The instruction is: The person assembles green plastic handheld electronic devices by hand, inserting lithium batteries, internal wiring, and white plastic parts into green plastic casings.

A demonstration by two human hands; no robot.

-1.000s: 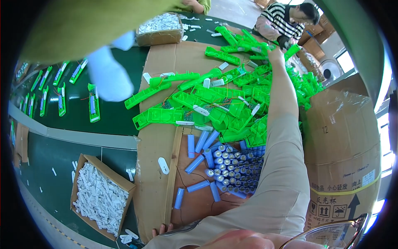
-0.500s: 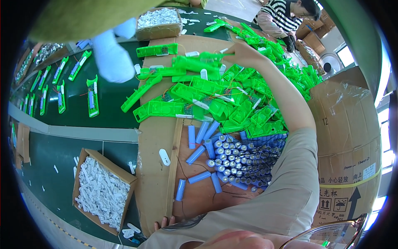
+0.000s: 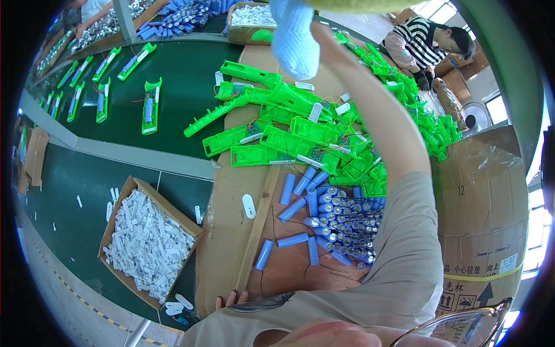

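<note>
My right forearm crosses the bench from the lower right. My right hand (image 3: 325, 40) is at the far side, its fingers hidden behind a pale-blue knitted shape (image 3: 293, 43), perhaps a gloved hand, close to the camera. Left of that shape a bit of a green plastic shell (image 3: 262, 36) shows; whether my hand holds it is hidden. Below lies a heap of green shells (image 3: 289, 124) with small boards, thin wires and white strips. At the bottom, fingers of my left hand (image 3: 231, 299) rest apart on the cardboard sheet (image 3: 222, 254), holding nothing.
Blue cylindrical battery cells (image 3: 341, 222) with black wires lie nearer me. A box (image 3: 199, 234) of white plastic parts stands at the left. Shells with cells (image 3: 151, 110) lie on the green belt. A large carton (image 3: 483, 202) blocks the right; a co-worker (image 3: 425, 46) sits beyond.
My right hand has moved farther away from the heap, behind the knitted shape. That shape has shifted right across the view. The bench appears lower and my left hand remains on the cardboard.
</note>
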